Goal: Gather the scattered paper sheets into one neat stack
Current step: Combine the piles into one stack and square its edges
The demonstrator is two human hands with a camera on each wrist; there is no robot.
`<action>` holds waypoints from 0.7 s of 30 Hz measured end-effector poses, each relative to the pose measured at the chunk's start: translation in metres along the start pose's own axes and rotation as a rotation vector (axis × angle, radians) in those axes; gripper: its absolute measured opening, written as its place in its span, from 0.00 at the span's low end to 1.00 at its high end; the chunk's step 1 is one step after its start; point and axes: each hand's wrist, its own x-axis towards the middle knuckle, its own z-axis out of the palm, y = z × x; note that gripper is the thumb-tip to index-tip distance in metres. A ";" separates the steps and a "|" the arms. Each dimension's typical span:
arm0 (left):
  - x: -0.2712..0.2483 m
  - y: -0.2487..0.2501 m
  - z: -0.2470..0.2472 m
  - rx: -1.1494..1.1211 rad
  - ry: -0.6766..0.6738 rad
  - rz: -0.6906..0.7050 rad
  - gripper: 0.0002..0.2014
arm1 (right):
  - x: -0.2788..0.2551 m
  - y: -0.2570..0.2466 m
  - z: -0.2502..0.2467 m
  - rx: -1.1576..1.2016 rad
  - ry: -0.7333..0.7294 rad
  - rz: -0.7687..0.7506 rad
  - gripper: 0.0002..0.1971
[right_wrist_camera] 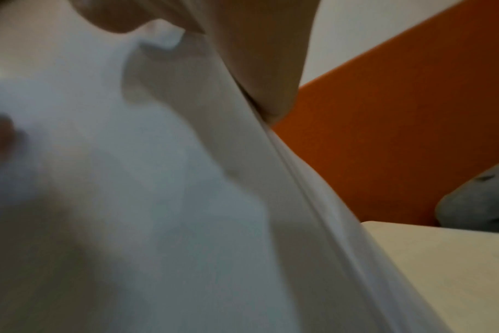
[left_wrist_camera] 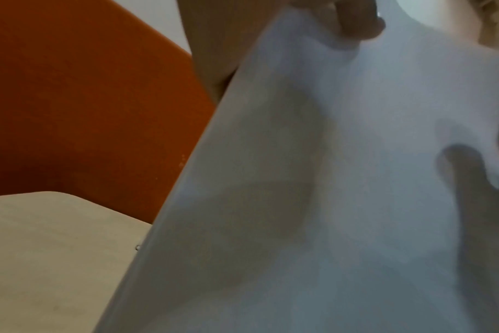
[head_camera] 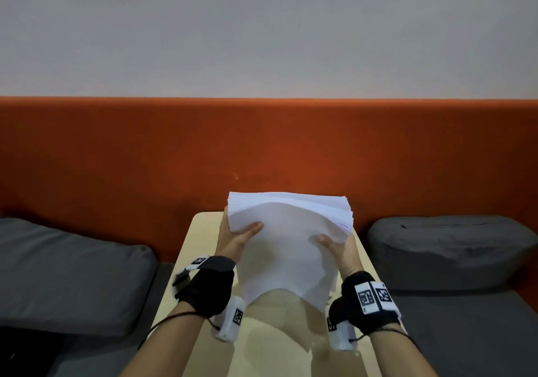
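A thick stack of white paper sheets (head_camera: 288, 231) is held upright and tilted over the small beige table (head_camera: 203, 274), its top edges fanned a little. My left hand (head_camera: 233, 237) grips the stack's left side, thumb across the front sheet. My right hand (head_camera: 337, 248) grips the right side the same way. In the left wrist view the paper (left_wrist_camera: 328, 180) fills the frame, with my left thumb (left_wrist_camera: 353, 20) pressed on it. The right wrist view shows the sheets (right_wrist_camera: 128, 180) from below and my right hand (right_wrist_camera: 257, 45) holding their edge. Fingers behind the stack are hidden.
An orange padded backrest (head_camera: 116, 149) runs behind the table. Grey cushions lie at the left (head_camera: 67, 274) and the right (head_camera: 451, 245). The table top (right_wrist_camera: 442, 259) is narrow, with its edges close to both forearms.
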 end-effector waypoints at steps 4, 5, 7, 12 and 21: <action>0.003 0.000 -0.005 0.005 -0.012 -0.013 0.23 | -0.002 0.011 -0.001 -0.024 0.017 0.080 0.38; 0.003 0.000 -0.004 0.019 -0.018 -0.014 0.20 | -0.003 0.010 0.000 -0.038 0.018 0.099 0.34; 0.003 0.001 -0.001 0.024 -0.019 -0.019 0.17 | -0.002 0.004 0.002 -0.068 -0.002 0.106 0.28; 0.006 -0.001 -0.002 0.001 -0.030 -0.025 0.13 | 0.014 -0.059 0.006 -0.549 0.118 -0.229 0.22; -0.002 -0.001 -0.007 -0.036 -0.074 -0.001 0.18 | 0.012 -0.090 0.094 -1.640 -0.299 -0.286 0.13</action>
